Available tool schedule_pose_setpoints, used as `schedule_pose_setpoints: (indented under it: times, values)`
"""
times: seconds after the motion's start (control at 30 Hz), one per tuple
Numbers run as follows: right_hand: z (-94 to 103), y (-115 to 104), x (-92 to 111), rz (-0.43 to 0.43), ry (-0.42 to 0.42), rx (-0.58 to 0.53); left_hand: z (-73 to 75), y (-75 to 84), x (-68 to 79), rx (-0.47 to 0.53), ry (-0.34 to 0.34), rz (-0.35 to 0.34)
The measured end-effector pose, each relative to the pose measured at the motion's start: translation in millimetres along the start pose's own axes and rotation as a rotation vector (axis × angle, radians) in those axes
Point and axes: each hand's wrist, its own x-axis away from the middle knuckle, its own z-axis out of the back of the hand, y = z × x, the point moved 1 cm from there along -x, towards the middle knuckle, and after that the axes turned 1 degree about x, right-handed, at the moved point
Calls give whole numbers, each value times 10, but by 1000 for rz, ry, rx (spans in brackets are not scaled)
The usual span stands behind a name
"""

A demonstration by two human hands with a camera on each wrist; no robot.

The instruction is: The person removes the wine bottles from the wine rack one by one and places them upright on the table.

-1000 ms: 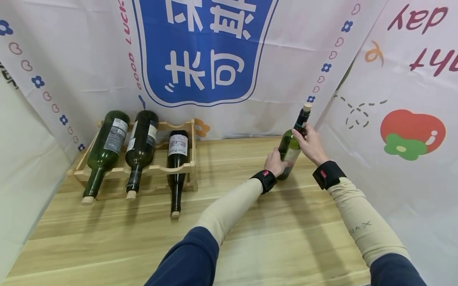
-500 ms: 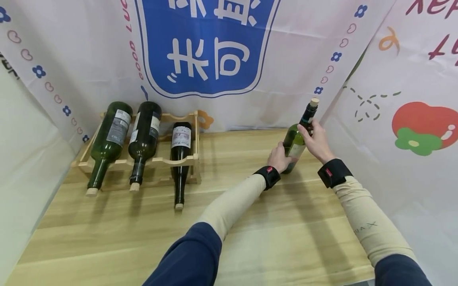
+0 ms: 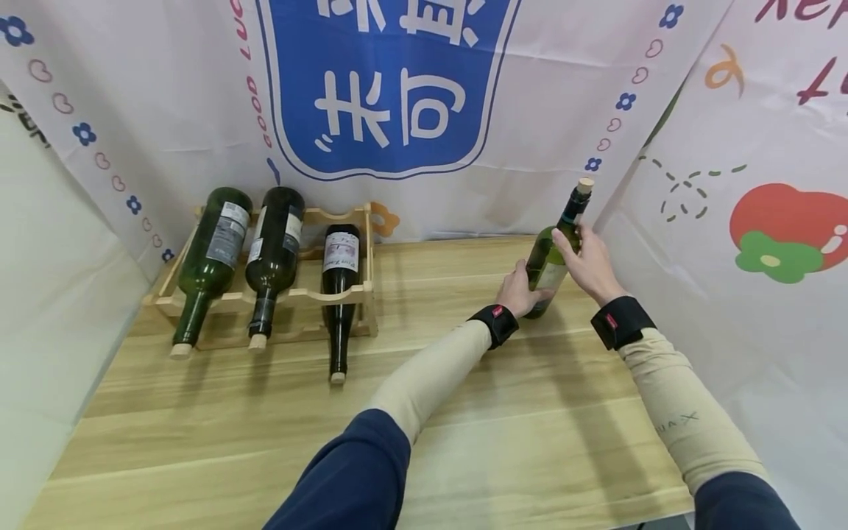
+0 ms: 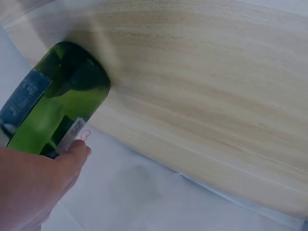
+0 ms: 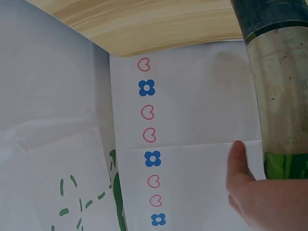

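A green glass wine bottle (image 3: 542, 256) with a cork stopper (image 3: 586, 182) stands at the right rear of the wooden table, leaning slightly in the head view. Low on its body, my left hand (image 3: 520, 292) grips it with the thumb across the label. My right hand (image 3: 588, 263) holds it higher, around the shoulder below the dark neck. In the left wrist view, the bottle's base (image 4: 86, 72) is close over the table. A pale, stained label (image 5: 284, 91) shows beside the right hand (image 5: 274, 202) in the right wrist view.
At the left, a wooden wine rack (image 3: 311, 297) holds a large green bottle (image 3: 212, 246), a dark bottle (image 3: 274, 254) and a slimmer dark bottle (image 3: 340, 280), their corked necks pointing forward. A printed white cloth (image 3: 517, 132) hangs close behind the table (image 3: 450, 383).
The head view has shifted slightly, so the whole scene sits higher and a little further right. Both hands keep their hold on the bottle in nearly the same place.
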Motion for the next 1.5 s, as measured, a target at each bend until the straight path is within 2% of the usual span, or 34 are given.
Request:
schedule_pose_setpoints:
  times: [0.1,0.23,0.4,0.53,0.73,0.87,1.0,1.17,1.4,1.5]
  values:
    - [-15,33,108,-46,-32,29,77,-11,64,6,-34,-21]
    - [-65,118,309,-66,-23,106,182,-77,156,-53,-29,-63]
    - [-192,202,543,-18,52,226,334,-275,304,-193,22,-144]
    - [-324,207,703,25,79,302,464,-464,456,-305,47,-189]
    - [-602,180,879,90,96,357,617,-615,668,-383,65,-189]
    - [-795,85,946,141,84,373,702,-657,780,-426,78,-166]
    - [-938,-69,980,153,47,353,786,-687,881,-447,93,-171]
    - [-1066,-276,965,177,13,325,925,-735,1004,-469,114,-176]
    - [-1203,-506,914,203,-16,318,1115,-829,1162,-436,122,-142]
    - [-1255,-587,906,213,-24,308,1191,-874,1216,-454,133,-136]
